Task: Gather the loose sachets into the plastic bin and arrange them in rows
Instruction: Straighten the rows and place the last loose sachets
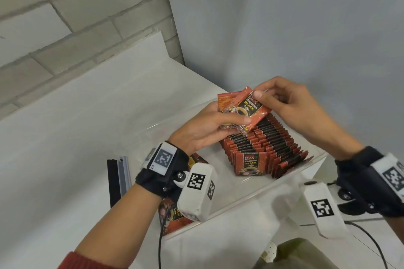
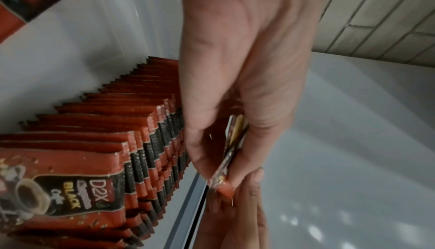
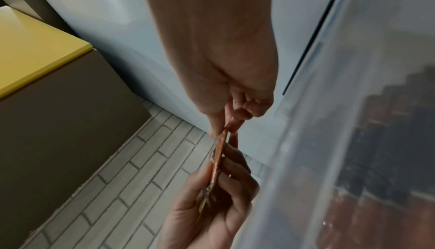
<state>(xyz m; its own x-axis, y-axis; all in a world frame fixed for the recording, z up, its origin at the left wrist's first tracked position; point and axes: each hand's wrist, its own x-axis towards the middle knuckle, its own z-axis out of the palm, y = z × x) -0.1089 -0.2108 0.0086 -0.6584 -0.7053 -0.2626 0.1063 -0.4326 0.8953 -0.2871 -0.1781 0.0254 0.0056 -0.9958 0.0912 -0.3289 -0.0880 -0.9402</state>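
Left hand (image 1: 204, 129) was raised, palm turned inward, thumb laid across the top and fingers curled beneath in a grip. Right hand (image 1: 284, 102) reached in from the right, thumb and forefinger closed in a pinch, remaining fingers curled. Both wrists carried black straps.

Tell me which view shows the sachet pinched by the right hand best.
The head view: the sachet faces the camera, label readable, right hand pinching its top corner. The left wrist view and right wrist view show it only edge-on.
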